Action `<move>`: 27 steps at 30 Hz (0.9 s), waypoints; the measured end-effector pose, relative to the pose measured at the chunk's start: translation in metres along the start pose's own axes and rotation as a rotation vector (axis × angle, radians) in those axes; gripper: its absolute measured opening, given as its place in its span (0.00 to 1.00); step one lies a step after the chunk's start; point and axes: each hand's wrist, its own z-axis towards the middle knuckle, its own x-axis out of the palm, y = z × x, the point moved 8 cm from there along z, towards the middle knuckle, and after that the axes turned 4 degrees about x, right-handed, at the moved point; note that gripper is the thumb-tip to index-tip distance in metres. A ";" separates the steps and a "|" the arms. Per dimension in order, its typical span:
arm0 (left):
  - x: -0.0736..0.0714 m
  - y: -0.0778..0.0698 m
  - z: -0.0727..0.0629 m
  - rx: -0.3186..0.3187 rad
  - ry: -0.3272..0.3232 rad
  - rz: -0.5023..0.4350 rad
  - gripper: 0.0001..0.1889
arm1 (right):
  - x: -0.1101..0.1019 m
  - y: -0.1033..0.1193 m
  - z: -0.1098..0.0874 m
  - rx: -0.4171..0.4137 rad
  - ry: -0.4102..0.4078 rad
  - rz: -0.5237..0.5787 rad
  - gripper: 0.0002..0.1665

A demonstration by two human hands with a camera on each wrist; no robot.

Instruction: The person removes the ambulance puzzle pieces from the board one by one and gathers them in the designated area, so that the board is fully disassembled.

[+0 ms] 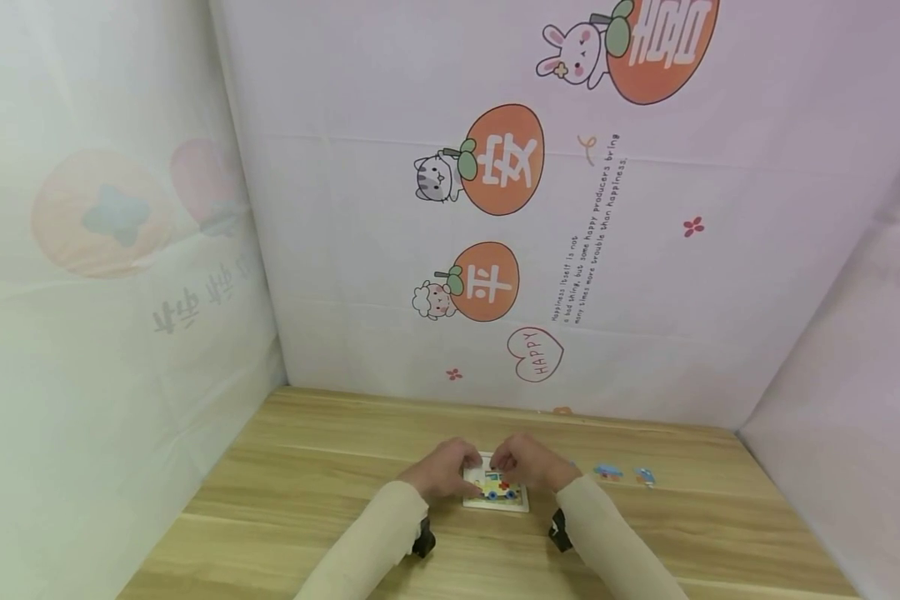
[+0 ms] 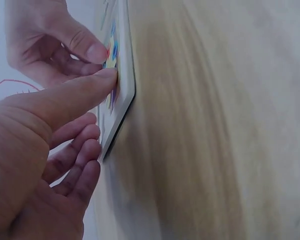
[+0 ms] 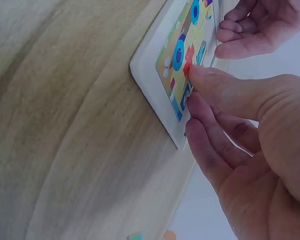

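A small jigsaw puzzle (image 1: 499, 490) shows a yellow vehicle with blue wheels and a red cross, inside a white tray (image 1: 495, 506) on the table. From the left reaches my left hand (image 1: 444, 468); its straight thumb (image 2: 97, 82) rests on the picture, with the other fingers loosely bent beside the tray's edge. My right hand (image 1: 531, 462) comes from the other side, its thumb (image 3: 215, 82) against the picture near the red cross. Its bent fingers lie close to the thumb. Whether a piece is between them is hidden.
Loose blue puzzle pieces (image 1: 608, 472) lie right of the tray, another piece (image 1: 645, 476) farther right. A greenish piece (image 3: 135, 236) shows at the bottom of the right wrist view. White printed sheets (image 1: 390, 250) wall in the wood-grain table (image 1: 307, 467).
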 end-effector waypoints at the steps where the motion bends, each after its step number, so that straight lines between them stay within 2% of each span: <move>1: 0.001 -0.002 0.000 0.002 -0.001 -0.003 0.25 | 0.000 0.000 0.000 0.002 0.001 0.005 0.13; 8: 0.005 -0.008 0.000 -0.005 -0.008 -0.037 0.27 | 0.000 0.000 0.000 0.005 0.003 0.024 0.13; 18: 0.009 -0.004 0.005 -0.015 -0.010 -0.052 0.27 | 0.000 -0.003 0.000 0.019 -0.006 0.007 0.13; 27: 0.011 0.001 0.009 -0.024 0.001 -0.066 0.28 | -0.007 -0.001 0.000 0.026 -0.008 0.044 0.10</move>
